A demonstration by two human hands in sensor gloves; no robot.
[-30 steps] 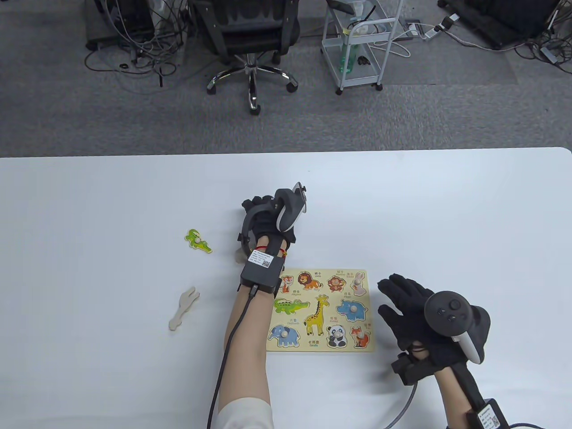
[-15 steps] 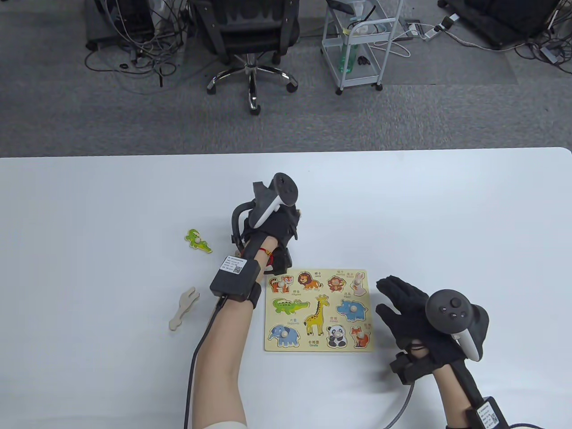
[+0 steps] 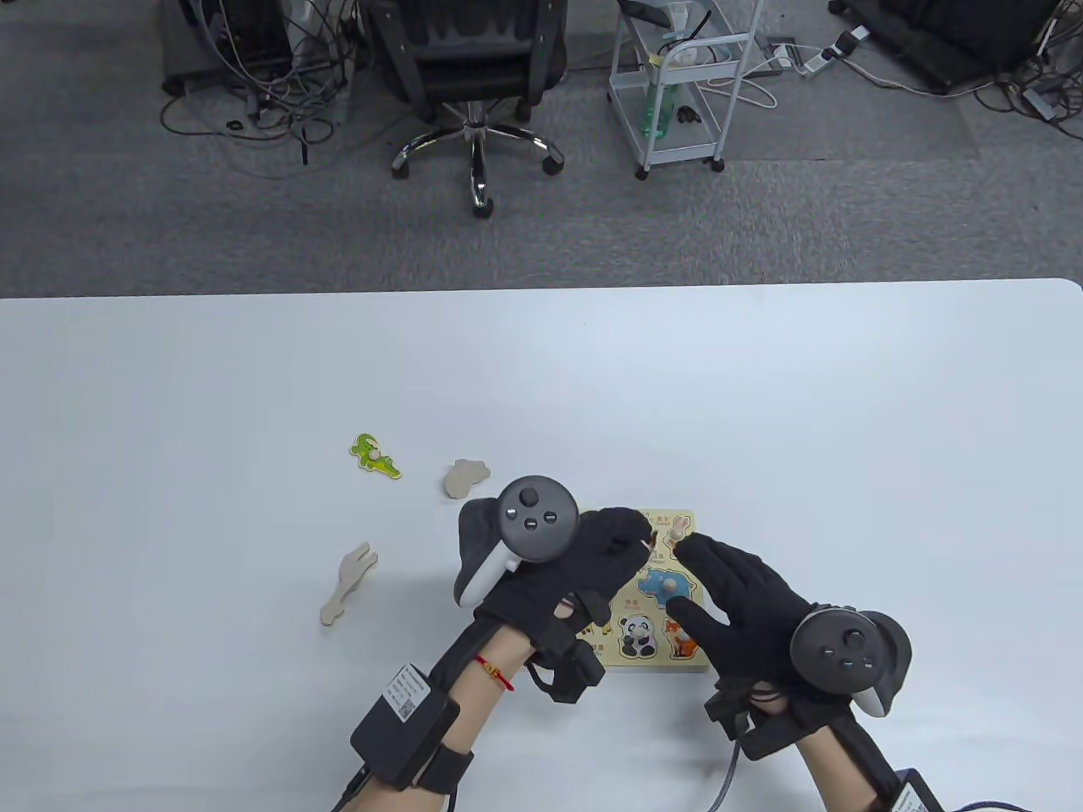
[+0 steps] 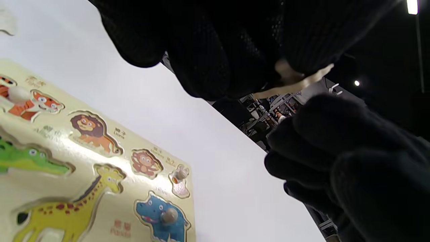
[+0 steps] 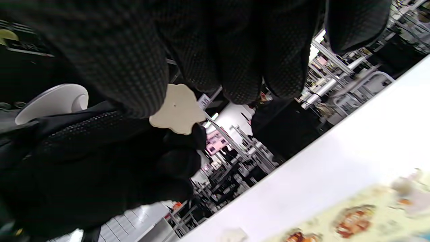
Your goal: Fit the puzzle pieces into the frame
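Note:
The wooden animal puzzle frame (image 3: 651, 662) lies at the table's front centre, mostly covered by both hands. In the left wrist view its lion (image 4: 90, 129), monkey (image 4: 145, 163), crocodile and giraffe slots show printed pictures without pegs. My left hand (image 3: 639, 537) hovers over the frame's upper part and pinches a small pale piece (image 4: 295, 80), back side showing; the piece also shows in the right wrist view (image 5: 176, 109). My right hand (image 3: 685, 575) is open with spread fingers over the frame's right side, beside the left fingertips. I cannot tell if it touches the piece.
Loose on the table left of the frame lie a green crocodile piece (image 3: 375, 455), a face-down pale piece (image 3: 465, 478) and a face-down giraffe-shaped piece (image 3: 347, 584). Hippo (image 3: 664, 584), panda (image 3: 634, 634) and fox (image 3: 681, 639) sit in the frame.
My left hand has pulled back from the table's middle to above the frame, carrying a piece and uncovering a face-down piece. My right hand has moved left over the frame's right side.

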